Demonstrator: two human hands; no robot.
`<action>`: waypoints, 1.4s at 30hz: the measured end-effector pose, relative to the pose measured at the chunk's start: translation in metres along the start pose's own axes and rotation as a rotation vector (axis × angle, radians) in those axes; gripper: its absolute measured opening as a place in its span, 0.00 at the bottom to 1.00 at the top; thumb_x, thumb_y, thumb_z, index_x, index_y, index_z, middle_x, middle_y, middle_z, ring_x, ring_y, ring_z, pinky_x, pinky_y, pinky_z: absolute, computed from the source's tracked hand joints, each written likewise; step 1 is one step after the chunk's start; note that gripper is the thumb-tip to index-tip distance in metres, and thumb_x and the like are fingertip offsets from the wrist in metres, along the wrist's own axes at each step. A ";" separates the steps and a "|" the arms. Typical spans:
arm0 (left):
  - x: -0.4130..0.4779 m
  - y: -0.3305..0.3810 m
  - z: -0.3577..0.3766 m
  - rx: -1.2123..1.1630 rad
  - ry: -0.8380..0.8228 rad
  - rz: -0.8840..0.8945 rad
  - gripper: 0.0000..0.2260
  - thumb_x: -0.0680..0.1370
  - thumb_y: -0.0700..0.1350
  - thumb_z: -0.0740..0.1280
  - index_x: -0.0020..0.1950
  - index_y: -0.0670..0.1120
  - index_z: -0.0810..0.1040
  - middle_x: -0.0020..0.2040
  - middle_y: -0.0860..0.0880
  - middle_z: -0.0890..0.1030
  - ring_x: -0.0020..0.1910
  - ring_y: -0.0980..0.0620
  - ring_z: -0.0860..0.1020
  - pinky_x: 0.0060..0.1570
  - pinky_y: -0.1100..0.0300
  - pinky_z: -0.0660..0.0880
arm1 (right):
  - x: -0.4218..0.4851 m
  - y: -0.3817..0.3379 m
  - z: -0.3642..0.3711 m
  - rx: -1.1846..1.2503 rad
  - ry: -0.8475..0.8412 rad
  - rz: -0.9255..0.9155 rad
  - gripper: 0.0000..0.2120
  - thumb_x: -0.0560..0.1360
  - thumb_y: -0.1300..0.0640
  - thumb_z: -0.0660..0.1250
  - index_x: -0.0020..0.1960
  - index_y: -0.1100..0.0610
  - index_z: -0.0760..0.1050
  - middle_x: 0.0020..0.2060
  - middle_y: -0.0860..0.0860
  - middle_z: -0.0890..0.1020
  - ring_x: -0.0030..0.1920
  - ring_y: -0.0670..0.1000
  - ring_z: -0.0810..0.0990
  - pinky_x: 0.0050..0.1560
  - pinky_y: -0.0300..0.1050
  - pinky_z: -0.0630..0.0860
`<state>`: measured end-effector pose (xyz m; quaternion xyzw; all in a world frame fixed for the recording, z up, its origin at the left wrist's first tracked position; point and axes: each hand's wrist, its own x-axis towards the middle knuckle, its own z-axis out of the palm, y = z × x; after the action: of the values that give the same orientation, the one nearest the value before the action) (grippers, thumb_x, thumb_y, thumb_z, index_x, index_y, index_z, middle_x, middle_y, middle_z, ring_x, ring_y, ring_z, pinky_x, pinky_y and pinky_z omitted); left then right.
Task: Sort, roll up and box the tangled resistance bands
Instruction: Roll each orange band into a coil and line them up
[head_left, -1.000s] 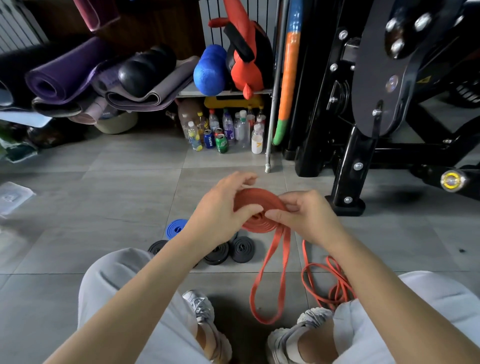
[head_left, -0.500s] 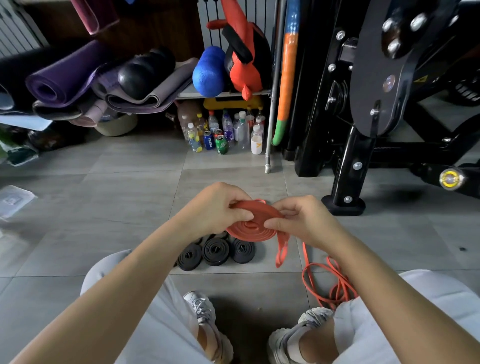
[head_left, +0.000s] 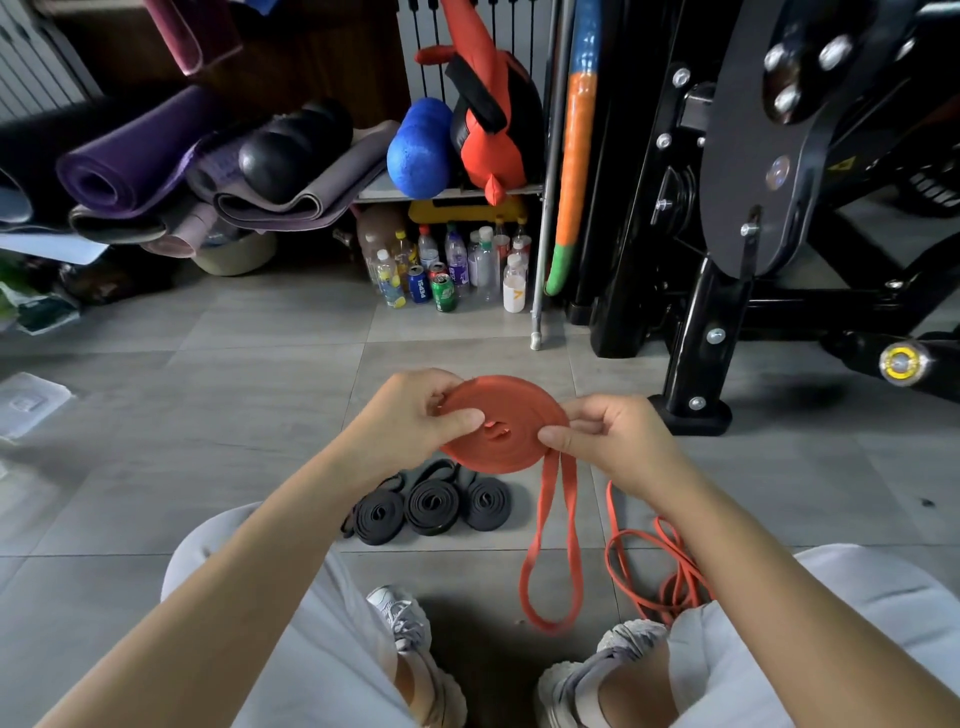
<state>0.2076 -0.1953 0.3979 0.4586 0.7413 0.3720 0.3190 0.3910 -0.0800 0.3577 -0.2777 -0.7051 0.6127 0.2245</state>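
Observation:
A flat orange-red resistance band (head_left: 506, 426) is wound into a disc-shaped coil held between both hands above the floor. My left hand (head_left: 415, 415) pinches the coil's left edge. My right hand (head_left: 613, 441) pinches its right edge, where the band's loose tail (head_left: 550, 545) hangs down in a long loop. Three rolled black bands (head_left: 431, 506) lie side by side on the tiles just below the coil. A thin orange band (head_left: 660, 566) lies tangled on the floor by my right knee.
I sit with white-trousered knees and grey sneakers (head_left: 410, 639) either side. A black gym machine frame (head_left: 696, 322) stands right. Drink bottles and cans (head_left: 447, 270) stand under a shelf ahead. Rolled yoga mats (head_left: 156, 156) are piled at the left.
The coil has turned in my hands and now shows its flat face. The hanging tail, bunched short half a second ago, dangles long again. The blue rolled band is no longer visible.

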 end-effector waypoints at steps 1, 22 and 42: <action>0.001 0.002 -0.001 0.221 -0.014 0.044 0.09 0.73 0.44 0.72 0.52 0.48 0.78 0.49 0.49 0.83 0.49 0.48 0.81 0.54 0.48 0.77 | 0.002 -0.002 0.001 -0.087 -0.015 0.003 0.09 0.69 0.59 0.74 0.43 0.46 0.82 0.37 0.43 0.85 0.42 0.41 0.84 0.44 0.31 0.77; 0.006 0.010 0.022 -0.035 0.218 0.190 0.10 0.73 0.41 0.71 0.47 0.55 0.75 0.44 0.57 0.79 0.44 0.56 0.79 0.47 0.60 0.77 | 0.008 -0.015 0.000 0.056 0.024 -0.071 0.12 0.61 0.52 0.75 0.45 0.48 0.82 0.40 0.50 0.86 0.41 0.50 0.85 0.41 0.37 0.80; 0.003 0.024 0.017 0.704 -0.133 0.253 0.10 0.79 0.47 0.61 0.56 0.45 0.77 0.50 0.47 0.80 0.50 0.47 0.76 0.49 0.54 0.72 | 0.009 -0.030 0.004 -0.693 -0.049 -0.147 0.11 0.69 0.49 0.74 0.50 0.49 0.82 0.40 0.48 0.85 0.43 0.50 0.82 0.48 0.49 0.78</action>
<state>0.2311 -0.1804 0.4084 0.6510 0.7391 0.1005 0.1410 0.3783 -0.0798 0.3863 -0.2709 -0.8943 0.3258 0.1437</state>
